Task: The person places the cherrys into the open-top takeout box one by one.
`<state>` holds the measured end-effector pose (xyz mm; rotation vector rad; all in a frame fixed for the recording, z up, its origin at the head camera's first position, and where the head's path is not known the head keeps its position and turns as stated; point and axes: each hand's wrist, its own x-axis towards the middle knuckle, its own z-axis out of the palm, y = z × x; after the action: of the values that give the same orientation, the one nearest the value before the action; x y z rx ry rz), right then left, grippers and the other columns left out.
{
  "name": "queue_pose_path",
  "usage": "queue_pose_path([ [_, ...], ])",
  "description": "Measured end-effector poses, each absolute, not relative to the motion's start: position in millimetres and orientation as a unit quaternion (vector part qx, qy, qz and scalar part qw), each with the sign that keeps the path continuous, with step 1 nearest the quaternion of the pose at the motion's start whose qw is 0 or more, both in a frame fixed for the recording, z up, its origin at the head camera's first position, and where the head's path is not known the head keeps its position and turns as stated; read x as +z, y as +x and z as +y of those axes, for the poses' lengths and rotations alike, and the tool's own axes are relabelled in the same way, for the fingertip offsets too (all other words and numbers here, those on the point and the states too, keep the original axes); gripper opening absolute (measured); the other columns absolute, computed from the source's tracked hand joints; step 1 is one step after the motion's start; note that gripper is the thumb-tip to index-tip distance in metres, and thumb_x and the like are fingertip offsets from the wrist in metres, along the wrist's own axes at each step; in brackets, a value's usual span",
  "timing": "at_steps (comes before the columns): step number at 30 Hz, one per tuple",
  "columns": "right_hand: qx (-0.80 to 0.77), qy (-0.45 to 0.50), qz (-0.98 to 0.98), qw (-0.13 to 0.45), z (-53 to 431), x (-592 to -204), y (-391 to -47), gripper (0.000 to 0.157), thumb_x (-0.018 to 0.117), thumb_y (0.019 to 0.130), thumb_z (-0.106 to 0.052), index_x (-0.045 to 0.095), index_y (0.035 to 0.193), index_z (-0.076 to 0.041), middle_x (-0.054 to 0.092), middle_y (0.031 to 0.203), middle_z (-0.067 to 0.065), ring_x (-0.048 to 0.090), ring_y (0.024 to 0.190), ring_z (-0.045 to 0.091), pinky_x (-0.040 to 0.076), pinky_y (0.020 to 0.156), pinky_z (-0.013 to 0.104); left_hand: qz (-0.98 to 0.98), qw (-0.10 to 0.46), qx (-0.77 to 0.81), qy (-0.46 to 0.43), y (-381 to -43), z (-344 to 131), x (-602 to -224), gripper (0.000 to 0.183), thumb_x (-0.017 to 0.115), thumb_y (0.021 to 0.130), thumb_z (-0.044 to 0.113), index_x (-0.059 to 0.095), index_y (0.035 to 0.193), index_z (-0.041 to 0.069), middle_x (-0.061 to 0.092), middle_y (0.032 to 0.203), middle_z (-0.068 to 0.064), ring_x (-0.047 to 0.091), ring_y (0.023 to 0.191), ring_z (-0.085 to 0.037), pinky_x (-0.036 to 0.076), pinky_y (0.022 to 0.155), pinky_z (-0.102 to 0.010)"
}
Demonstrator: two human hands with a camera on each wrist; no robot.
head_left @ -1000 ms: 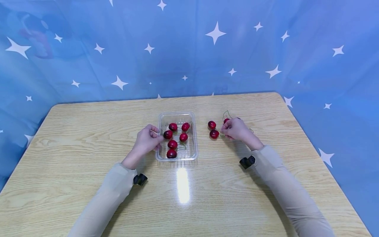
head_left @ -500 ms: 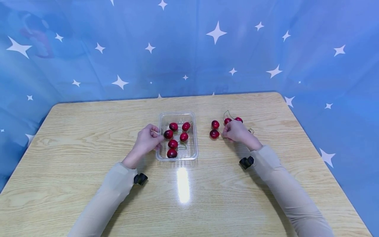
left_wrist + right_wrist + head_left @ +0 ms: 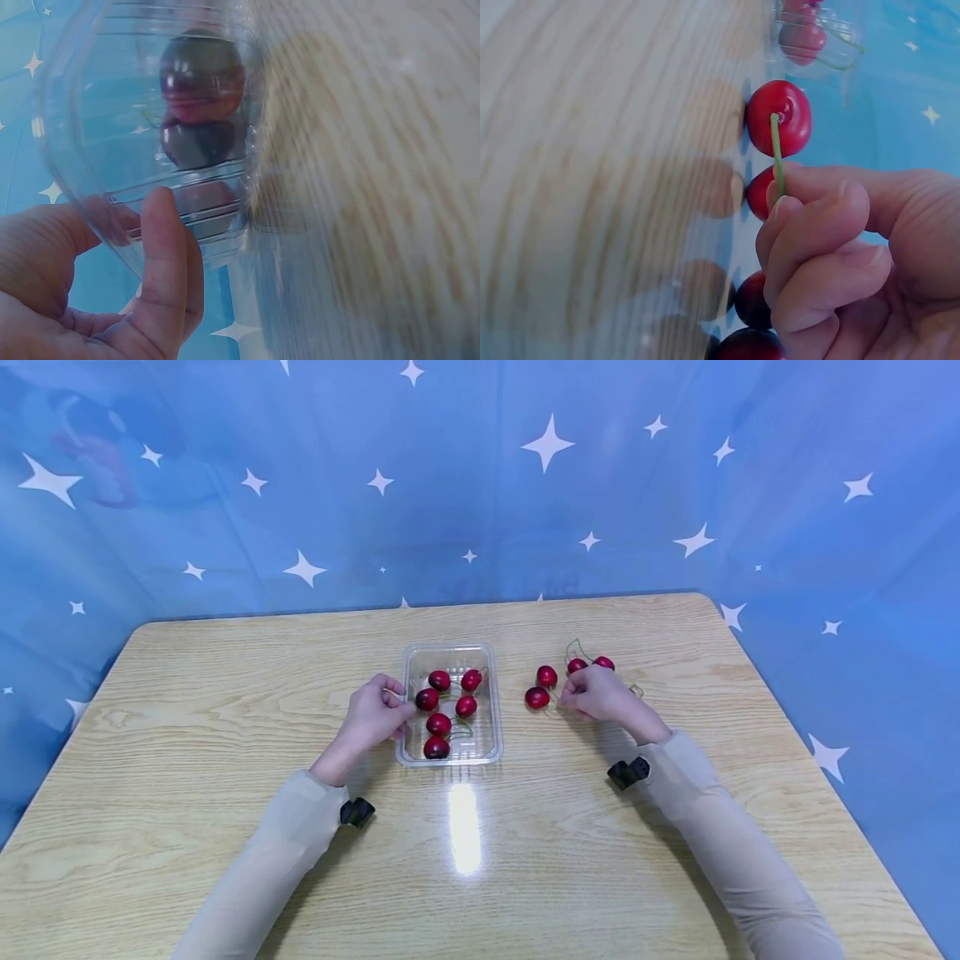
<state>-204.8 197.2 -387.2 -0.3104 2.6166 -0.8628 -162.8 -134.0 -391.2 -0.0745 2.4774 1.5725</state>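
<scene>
Two light sleeves (image 3: 255,868) stretch forward from the near edge of the wooden table (image 3: 540,877), a black camera (image 3: 356,812) at each wrist, two in all. On the left, the left hand (image 3: 372,714), fingers bent, pinches the side of a clear plastic tray (image 3: 492,727) between thumb and fingers. Six cherries (image 3: 438,724) lie inside, counted from above. Over on the right, the right hand (image 3: 600,695) dips low, fingers curled, thumb and forefinger gripping a green stem (image 3: 777,154); its red cherry (image 3: 537,697) sits just left of the fingertips, between hand and tray. A second cherry (image 3: 546,677) sits right behind it, and two farther cherries (image 3: 603,663) peek out beyond the knuckles: four outside the tray. At the far end, a blue backdrop (image 3: 450,518) with white stars.
</scene>
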Motion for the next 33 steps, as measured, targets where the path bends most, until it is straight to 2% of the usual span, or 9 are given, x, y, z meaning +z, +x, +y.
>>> queue_pose_path([
  [9,-0.351,-0.109,0.912,0.182,199.4,-378.5,-200.5,0.015,0.059,0.091,-0.010,0.059,0.079,0.000,0.049,0.052,0.002,0.048,0.047,0.016,0.037,0.044,0.025,0.841,0.103,0.530,-0.024,-163.5,-134.0,-392.1,0.025,0.059,0.084,0.002,0.048,0.105,-0.004,0.057,0.074,-0.009,0.057,0.047,-0.012,0.056,0.051,-0.032],
  [33,-0.407,-0.132,0.890,0.159,197.2,-370.8,-192.9,0.016,0.058,0.092,-0.010,0.059,0.083,0.003,0.046,0.056,0.001,0.043,0.045,0.012,0.035,0.043,0.024,0.839,0.103,0.534,-0.024,-164.0,-134.3,-394.8,0.026,0.059,0.084,0.002,0.047,0.106,-0.004,0.058,0.075,-0.010,0.058,0.048,-0.012,0.055,0.050,-0.030],
])
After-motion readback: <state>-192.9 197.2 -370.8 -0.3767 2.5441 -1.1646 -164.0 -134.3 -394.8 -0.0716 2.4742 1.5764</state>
